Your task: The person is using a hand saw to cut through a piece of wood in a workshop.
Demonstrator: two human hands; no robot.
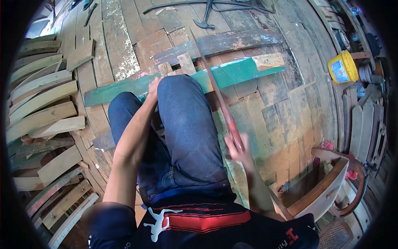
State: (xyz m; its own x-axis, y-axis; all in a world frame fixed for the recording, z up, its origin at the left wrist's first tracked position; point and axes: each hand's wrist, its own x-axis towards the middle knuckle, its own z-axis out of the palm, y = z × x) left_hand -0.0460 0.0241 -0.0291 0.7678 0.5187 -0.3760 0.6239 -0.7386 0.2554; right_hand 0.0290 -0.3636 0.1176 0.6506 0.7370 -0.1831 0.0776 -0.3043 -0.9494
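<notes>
My right hand (239, 147), blurred, is closed round the reddish handle of a handsaw (214, 85). Seen almost edge-on, its long blade crosses a green-painted board (234, 74) and points away from me; the teeth cannot be made out. My left hand (154, 86) is closed at the board's near side, left of my raised knee, with its fingers partly hidden. Two small wood blocks (186, 63) stand by the board just beyond that knee. The green board lies crosswise, its right end (268, 62) showing bare wood.
A weathered plank (224, 43) and a claw hammer (204, 20) lie beyond the board. Curved wood pieces (43, 106) are stacked at the left. At the right are a yellow bucket (343, 67) and a wooden chair-like frame (319, 191).
</notes>
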